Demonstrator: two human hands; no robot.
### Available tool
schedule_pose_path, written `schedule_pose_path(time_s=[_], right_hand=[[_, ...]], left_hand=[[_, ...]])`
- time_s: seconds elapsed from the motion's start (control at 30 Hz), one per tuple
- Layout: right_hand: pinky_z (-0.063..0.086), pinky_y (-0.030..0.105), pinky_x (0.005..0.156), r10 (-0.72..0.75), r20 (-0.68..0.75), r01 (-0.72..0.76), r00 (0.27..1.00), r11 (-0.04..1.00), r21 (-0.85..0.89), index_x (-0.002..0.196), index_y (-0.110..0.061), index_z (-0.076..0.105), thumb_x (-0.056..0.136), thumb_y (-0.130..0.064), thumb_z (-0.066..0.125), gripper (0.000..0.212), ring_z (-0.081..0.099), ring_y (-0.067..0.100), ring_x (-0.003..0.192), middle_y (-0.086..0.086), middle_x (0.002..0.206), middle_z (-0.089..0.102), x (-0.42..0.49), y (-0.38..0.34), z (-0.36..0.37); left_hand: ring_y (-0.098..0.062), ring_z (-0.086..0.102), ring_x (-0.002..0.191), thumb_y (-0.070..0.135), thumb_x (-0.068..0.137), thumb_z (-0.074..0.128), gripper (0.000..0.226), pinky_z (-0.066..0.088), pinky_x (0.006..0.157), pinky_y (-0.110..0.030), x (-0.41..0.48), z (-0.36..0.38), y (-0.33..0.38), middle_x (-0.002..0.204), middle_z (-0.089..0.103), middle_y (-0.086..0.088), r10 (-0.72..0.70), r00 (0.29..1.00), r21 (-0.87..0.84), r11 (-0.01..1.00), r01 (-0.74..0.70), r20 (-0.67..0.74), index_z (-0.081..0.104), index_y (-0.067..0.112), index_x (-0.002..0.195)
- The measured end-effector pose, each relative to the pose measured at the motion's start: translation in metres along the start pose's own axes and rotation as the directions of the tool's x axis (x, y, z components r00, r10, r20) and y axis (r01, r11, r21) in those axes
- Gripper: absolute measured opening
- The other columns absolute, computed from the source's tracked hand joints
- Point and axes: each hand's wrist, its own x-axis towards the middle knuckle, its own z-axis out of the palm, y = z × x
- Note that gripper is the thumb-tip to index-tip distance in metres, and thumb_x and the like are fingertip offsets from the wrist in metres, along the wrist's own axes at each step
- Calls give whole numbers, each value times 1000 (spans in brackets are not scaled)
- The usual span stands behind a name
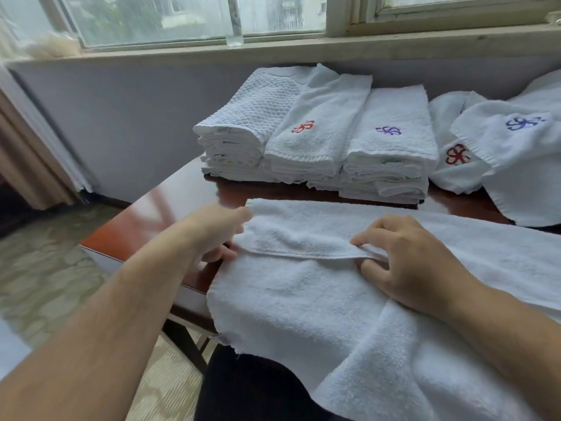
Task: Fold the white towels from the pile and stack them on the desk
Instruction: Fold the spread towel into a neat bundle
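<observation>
**Towels on the desk: items in view**

1. Towel (303,287), white, plain. Lies across the lower centre and right of the frame, on the near part of the desk (182,192). Its near end hangs off the desk edge toward my lap. The far edge is turned back on itself, so a folded band runs left to right between my two hands.

2. My left hand (217,230), centre left. It holds the left end of the folded band; the fingers curl under the cloth and are partly hidden by it. The picture is blurred here, so I cannot tell the exact grip.

3. My right hand (406,259), centre right. Thumb and fingers pinch the hem of the folded band, with the palm resting on the towel.

4. Folded stacks (312,141), upper centre, at the far side of the desk. Three side by side and touching: the left stack topped by a waffle-textured towel, the middle by a towel with a red emblem, the right by one with a purple emblem.

5. Pile (501,153), upper right, just beside the stacks. Loose towels lying over one another; one red and one blue emblem show.

6. Window sill (273,50), top of frame, bearing a clear bottle (232,21).

7. Curtain (27,156), far left edge.
</observation>
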Motion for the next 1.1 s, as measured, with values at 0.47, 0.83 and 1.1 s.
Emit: schedule_pose_path(time_s=[0.47, 0.83, 1.1], right_hand=[[41, 40, 99, 36, -24, -35, 999, 998, 55, 116, -31, 73, 87, -30, 65, 30, 46, 12, 110, -13, 108, 60, -1, -3, 0], [53, 42, 83, -116, -88, 119, 989, 993, 24, 104, -17, 78, 86, -14, 71, 19, 58, 18, 98, -5, 99, 68, -3, -10, 0], [53, 41, 64, -316, -187, 309, 930, 949, -68, 96, -10, 78, 85, -5, 72, 13, 61, 26, 76, 3, 85, 67, -6, -12, -2]], left_hand=[[-23, 48, 121, 21, 97, 53, 30, 39, 105, -47, -31, 66, -9, 126, 56, 1, 534, 744, 187, 843, -504, -400, 51, 24, 127], [-24, 59, 99, 15, 89, 50, 40, 50, 87, -37, -7, 33, -1, 115, 56, 4, 400, 845, -6, 903, -430, -355, 48, 25, 128], [-18, 46, 58, 18, 70, 44, 33, 41, 57, -25, -17, 28, 2, 64, 53, 0, 259, 926, -387, 852, -353, -274, 74, 27, 81]])
